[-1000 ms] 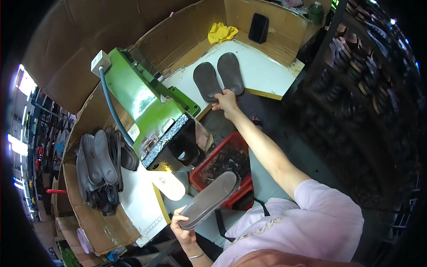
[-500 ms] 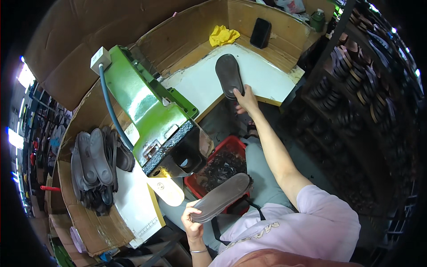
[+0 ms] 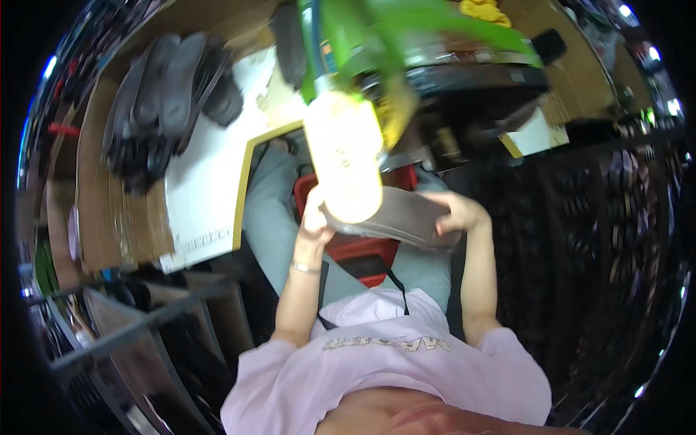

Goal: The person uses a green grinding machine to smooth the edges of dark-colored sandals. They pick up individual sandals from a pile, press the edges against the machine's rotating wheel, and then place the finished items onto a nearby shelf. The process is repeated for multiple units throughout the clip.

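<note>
A dark brown shoe sole is stretched level between my two hands in front of my lap. My left hand is closed on its left end. At the other end, my right hand grips it with the thumb on top. A brightly lit, pale sole-shaped plate juts from the green machine and covers part of the sole's left end. Whether sole and plate touch, I cannot tell. The machine is smeared by motion.
Several dark soles are piled on the white worktop at left, beside a cardboard wall. Below the sole, a red bin sits between my legs. Racks of footwear stand at right. A yellow cloth lies far back.
My right hand has left the other sole on the far worktop and now grips the sole in my left hand. That sole has moved up to the lit plate. The view has turned.
</note>
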Motion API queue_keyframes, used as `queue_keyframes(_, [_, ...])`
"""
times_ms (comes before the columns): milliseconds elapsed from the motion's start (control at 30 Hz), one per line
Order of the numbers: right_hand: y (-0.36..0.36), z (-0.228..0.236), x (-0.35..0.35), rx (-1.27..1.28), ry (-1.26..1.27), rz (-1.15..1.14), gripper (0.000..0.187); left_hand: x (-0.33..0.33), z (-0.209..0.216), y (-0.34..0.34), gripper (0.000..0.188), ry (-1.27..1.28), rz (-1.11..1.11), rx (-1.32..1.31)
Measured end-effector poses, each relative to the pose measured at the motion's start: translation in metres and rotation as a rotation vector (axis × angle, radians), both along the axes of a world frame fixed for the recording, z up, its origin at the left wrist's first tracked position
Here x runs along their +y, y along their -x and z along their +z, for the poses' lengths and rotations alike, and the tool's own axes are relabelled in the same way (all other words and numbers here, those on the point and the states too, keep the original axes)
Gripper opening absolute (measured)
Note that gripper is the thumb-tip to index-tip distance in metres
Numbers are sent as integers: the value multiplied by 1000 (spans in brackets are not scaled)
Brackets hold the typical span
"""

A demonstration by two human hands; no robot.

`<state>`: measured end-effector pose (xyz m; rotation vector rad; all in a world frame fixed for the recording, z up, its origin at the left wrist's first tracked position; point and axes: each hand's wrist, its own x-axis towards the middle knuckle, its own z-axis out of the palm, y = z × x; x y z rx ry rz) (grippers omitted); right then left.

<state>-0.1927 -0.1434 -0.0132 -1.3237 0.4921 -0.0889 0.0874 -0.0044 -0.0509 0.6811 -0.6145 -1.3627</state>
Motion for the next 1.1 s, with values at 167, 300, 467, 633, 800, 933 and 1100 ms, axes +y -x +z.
queue_keyframes(167, [3,5,107,80,-36,-499,51,5,77,36,65,67,-91,451])
queue_keyframes(300, [4,-12,142,44,-115,-655,52,2,57,76,37,-137,65,-433])
queue_keyframes(467, [-15,-14,161,-155,-405,-693,63,-25,89,87,19,-129,206,-820])
queue_keyframes(633, [4,-17,172,-154,-390,-768,64,-15,73,82,19,-93,316,-684])
queue_keyframes(800, [41,-7,157,-266,-317,-1119,64,-2,68,89,27,-138,299,-461])
queue_keyframes(933, [50,20,97,-341,59,-1277,55,-2,78,88,25,-130,232,-370])
queue_keyframes(1100, [27,65,9,-424,140,-1211,40,-15,88,82,19,-95,253,-405])
